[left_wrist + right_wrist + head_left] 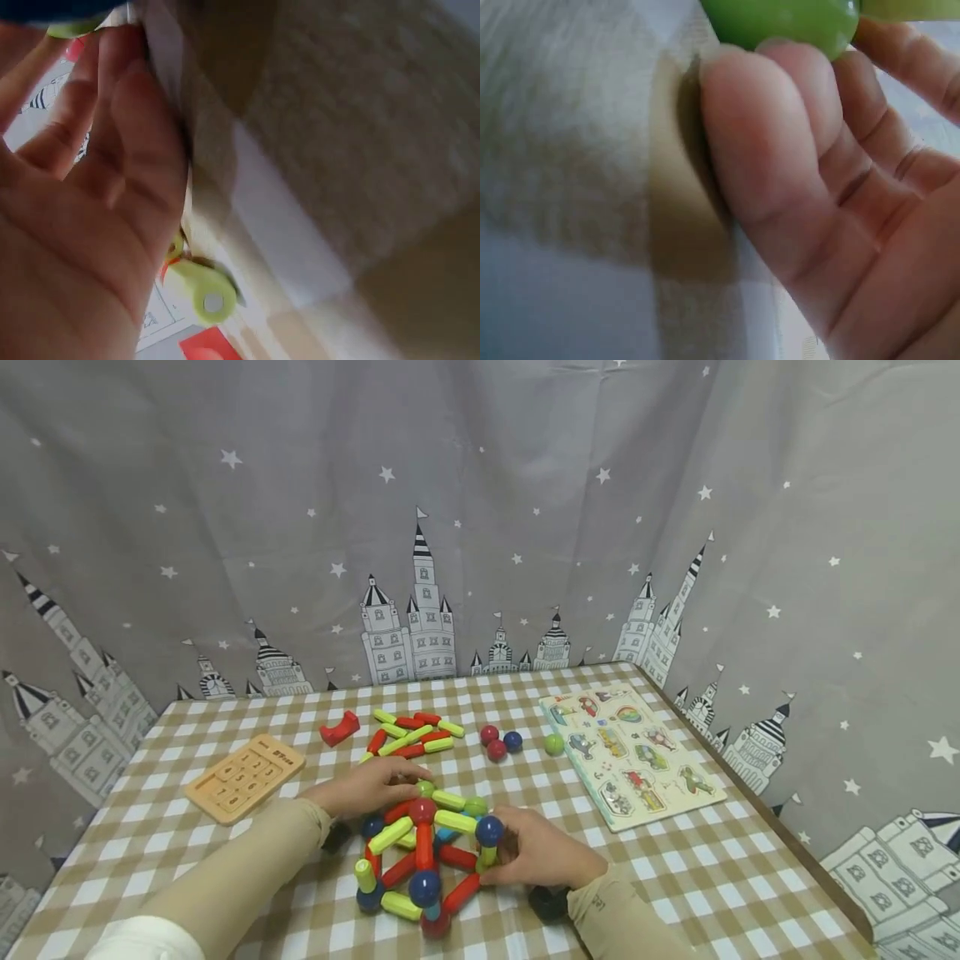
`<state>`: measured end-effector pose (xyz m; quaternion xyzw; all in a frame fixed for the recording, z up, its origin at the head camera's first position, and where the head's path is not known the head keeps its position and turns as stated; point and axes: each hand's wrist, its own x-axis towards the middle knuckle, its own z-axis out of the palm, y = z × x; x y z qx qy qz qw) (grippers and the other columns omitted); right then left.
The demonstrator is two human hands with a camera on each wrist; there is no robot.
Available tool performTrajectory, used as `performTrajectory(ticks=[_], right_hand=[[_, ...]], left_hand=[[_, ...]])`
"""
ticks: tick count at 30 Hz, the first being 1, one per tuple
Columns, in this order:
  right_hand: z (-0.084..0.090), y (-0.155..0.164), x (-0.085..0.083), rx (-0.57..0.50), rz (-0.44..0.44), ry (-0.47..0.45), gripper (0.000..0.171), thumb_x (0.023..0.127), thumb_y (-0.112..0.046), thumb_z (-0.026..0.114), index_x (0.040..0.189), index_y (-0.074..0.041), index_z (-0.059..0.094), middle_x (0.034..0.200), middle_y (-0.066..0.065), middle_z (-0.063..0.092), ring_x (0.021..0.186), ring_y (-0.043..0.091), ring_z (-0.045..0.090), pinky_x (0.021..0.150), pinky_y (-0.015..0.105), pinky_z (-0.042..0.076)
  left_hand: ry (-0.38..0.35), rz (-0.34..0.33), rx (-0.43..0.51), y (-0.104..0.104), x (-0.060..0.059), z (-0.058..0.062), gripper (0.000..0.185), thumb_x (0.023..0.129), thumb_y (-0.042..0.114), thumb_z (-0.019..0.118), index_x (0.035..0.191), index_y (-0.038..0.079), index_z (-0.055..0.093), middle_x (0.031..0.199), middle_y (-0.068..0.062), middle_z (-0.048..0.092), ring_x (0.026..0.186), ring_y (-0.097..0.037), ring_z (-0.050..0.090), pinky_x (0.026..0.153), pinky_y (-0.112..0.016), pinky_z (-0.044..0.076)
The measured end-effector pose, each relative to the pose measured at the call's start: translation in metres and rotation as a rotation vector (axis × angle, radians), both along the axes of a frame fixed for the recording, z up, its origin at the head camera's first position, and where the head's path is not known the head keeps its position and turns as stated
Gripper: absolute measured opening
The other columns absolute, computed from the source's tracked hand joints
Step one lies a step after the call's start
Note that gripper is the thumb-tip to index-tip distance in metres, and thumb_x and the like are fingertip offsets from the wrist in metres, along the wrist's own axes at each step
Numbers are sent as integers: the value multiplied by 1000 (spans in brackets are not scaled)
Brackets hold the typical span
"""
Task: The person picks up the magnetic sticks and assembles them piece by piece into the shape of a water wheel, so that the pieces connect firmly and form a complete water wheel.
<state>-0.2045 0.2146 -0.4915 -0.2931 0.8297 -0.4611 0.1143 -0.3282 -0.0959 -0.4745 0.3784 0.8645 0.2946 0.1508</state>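
Both hands working on magnetic rod-and-ball structure (423,860), lower centre of frame, on checked desk (712,877).
Left hand (367,787) is resting loosely open on its top; right hand (536,856) is gripping the right-side rods. Judgement: brace gently, avoid popping joints.

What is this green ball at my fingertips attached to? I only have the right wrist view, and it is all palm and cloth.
Observer: In the head view it belongs to a rod-and-ball frame standing on the checked tablecloth. Your right hand holds the frame's right side.
Operator: Where is my other hand?
Observer: The left hand rests on the frame's far top edge, by a green ball.
Operator: Any spare parts around?
Observer: Yes. Loose red and yellow-green rods lie beyond the left hand, with two red balls and a blue one to their right.
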Motion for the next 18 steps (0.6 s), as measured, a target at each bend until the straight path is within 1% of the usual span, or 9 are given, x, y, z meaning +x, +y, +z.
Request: performTrajectory(ticks=[3, 5, 7, 9, 11, 13, 15, 16, 18], right_hand=[[-3, 2, -3, -3, -55, 42, 31, 81, -20, 88, 104, -22, 68, 84, -6, 62, 69, 7, 59, 59, 22, 50], [-6, -1, -7, 4, -112, 60, 27, 83, -20, 87, 102, -23, 68, 84, -6, 64, 69, 7, 60, 57, 22, 50], [-9, -4, -10, 9, -167, 47, 24, 85, -19, 84, 103, -23, 69, 82, -6, 66, 67, 6, 60, 56, 22, 50], [-11, -6, -11, 2, -206, 17, 20, 87, -17, 82, 102, -20, 70, 80, -5, 67, 62, 7, 60, 52, 22, 49], [-13, -7, -12, 0, -236, -12, 18, 89, -18, 81, 104, -17, 71, 78, -3, 69, 59, 9, 61, 52, 24, 50], [-12, -5, -13, -27, -270, -36, 19, 91, -19, 79, 108, -14, 72, 81, -1, 70, 61, 12, 62, 53, 25, 51], [-12, 1, -17, -73, -357, -57, 20, 92, -19, 78, 110, -12, 73, 85, 2, 71, 66, 14, 64, 56, 26, 53], [-10, 6, -20, -75, -431, -51, 21, 92, -20, 78, 111, -13, 73, 89, 2, 72, 71, 15, 65, 60, 27, 55], [-5, 19, -32, -69, -593, 8, 25, 93, -18, 75, 117, -10, 72, 100, 6, 72, 84, 20, 67, 71, 32, 57]], left_hand=[[-4, 41, -13, -9, 5, 0, 32, 102, 33, 65, 129, 18, 69, 129, -3, 69, 120, -26, 63, 102, -52, 51], [-10, 90, -6, -25, 18, 0, 31, 101, 34, 67, 126, 17, 69, 119, -2, 71, 110, -21, 66, 94, -46, 54], [-29, 138, 16, -41, 34, -2, 29, 99, 36, 69, 121, 16, 69, 107, 1, 72, 96, -15, 67, 83, -37, 55], [-57, 188, 32, -54, 54, -3, 28, 98, 37, 70, 117, 16, 68, 93, 4, 70, 81, -10, 65, 70, -30, 53], [-74, 251, 38, -63, 75, -5, 27, 96, 39, 72, 113, 17, 67, 85, 6, 67, 72, -8, 60, 63, -27, 50], [-65, 302, 50, -67, 93, -7, 25, 95, 38, 73, 108, 18, 67, 79, 6, 63, 67, -8, 56, 58, -26, 46], [-37, 355, 58, -68, 106, -8, 24, 94, 38, 75, 104, 19, 67, 78, 7, 61, 66, -7, 53, 58, -25, 44], [-15, 373, 64, -67, 110, -8, 22, 93, 37, 76, 102, 19, 67, 77, 8, 61, 65, -7, 53, 58, -25, 44], [8, 391, 74, -66, 113, -9, 20, 93, 36, 77, 100, 20, 67, 78, 9, 61, 67, -6, 52, 59, -24, 44]])
